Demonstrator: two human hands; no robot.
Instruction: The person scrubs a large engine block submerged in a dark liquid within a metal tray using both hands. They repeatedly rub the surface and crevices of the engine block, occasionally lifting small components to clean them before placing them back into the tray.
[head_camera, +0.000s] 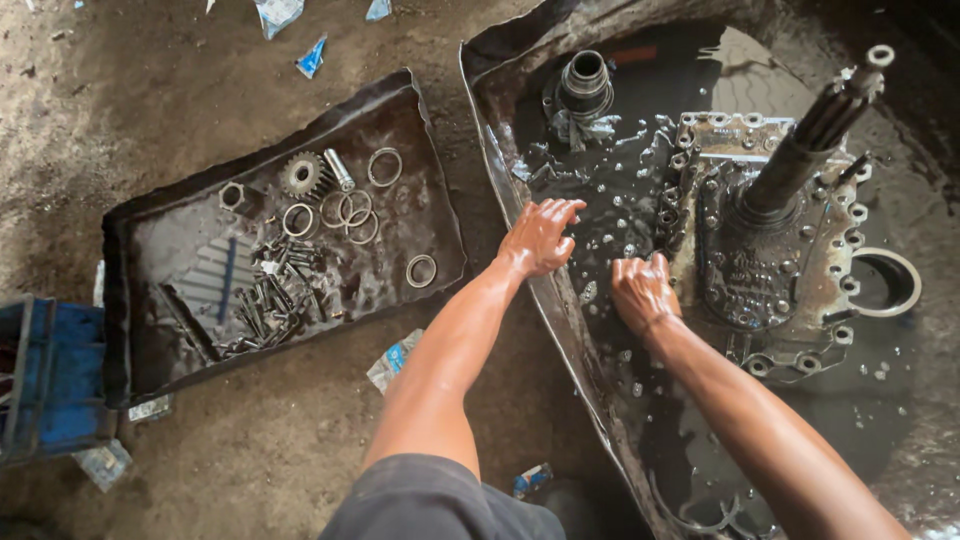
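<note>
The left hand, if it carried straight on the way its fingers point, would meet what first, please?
Probably the dark oily liquid, then the splined housing beyond; the left hand points up-right, though depth is unclear.

Open dark liquid between the tub wall (520, 215) and gearbox housing (770, 270).

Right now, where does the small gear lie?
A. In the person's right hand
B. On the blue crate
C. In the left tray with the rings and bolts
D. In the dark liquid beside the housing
C: the gear lies in the left tray, among rings and bolts, away from both hands.
</note>
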